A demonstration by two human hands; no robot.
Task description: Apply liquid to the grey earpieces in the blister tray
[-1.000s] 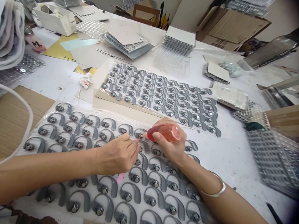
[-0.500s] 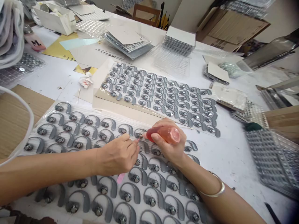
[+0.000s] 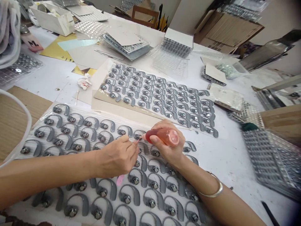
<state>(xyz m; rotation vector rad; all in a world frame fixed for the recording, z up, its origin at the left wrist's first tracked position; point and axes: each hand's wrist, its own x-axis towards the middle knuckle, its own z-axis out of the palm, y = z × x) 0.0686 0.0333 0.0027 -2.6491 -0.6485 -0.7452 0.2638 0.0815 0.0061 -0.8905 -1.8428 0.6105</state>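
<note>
My right hand (image 3: 168, 146) is wrapped round a red squeeze bottle (image 3: 162, 137), tilted so that its thin nozzle points left and slightly down. The nozzle tip is at a grey ear-hook piece (image 3: 146, 147) near the far edge of the front sheet. Beside that tip, my left hand (image 3: 121, 155) is closed in a pinch on a slim pink tool (image 3: 120, 180), whose flat end sticks out below the palm. Its working end is mostly hidden by my fingers. Rows of similar ear-hook pieces with round metallic parts (image 3: 127, 199) lie under and around both hands.
A second sheet of ear-hook pieces (image 3: 157, 94) lies just beyond. Crumpled tissue (image 3: 84, 82) and a cotton swab (image 3: 76, 97) are to its left. A white cable (image 3: 28, 119) curves at the left edge. Stacked trays (image 3: 265, 157) stand at the right, and a dark tool (image 3: 270, 213) lies below them.
The whole view has shifted slightly to the left. Both hands keep their grips, with the bottle's nozzle still at the same ear-hook area.
</note>
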